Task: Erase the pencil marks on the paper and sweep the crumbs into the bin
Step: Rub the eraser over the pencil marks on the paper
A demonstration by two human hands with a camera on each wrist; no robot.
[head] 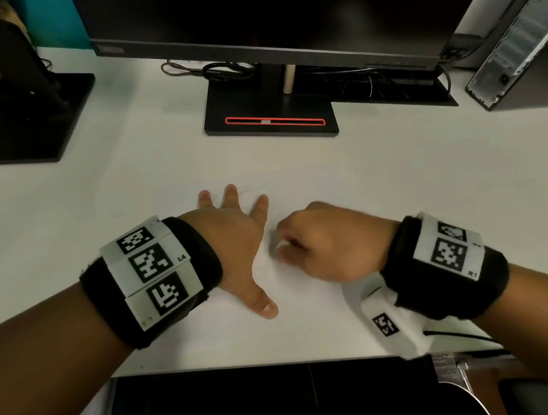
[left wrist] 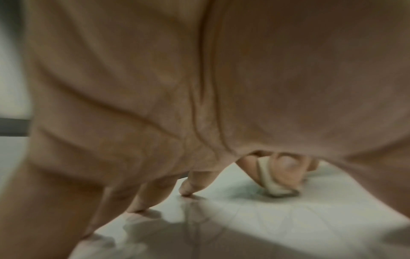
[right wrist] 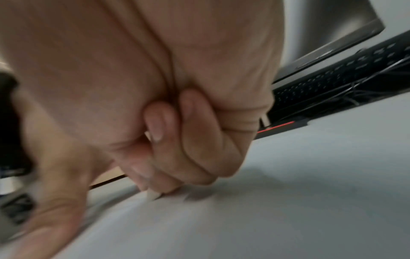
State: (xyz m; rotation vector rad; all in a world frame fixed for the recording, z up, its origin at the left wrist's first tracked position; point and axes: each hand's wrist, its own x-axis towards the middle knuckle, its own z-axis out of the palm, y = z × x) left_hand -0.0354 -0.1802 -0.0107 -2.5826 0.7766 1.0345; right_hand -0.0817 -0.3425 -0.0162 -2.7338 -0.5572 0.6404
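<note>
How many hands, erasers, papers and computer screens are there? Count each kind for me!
Hands: 2, the left hand and the right hand
Erasers: 1, the eraser
Papers: 1, the paper
Computer screens: 1, the monitor
Total: 5

My white desk (head: 58, 206) holds everything. The sheet of paper (head: 314, 323) lies flat on it, close to the near edge. My left hand (head: 235, 243) rests flat on the paper with its fingers spread. The black monitor base (head: 272, 118) with a red line stands behind the paper. A second black base (head: 30, 116) stands far to the left of that one. The computer box (head: 521, 39) stands to its right. Black cables (head: 214, 69) lie behind it.
</note>
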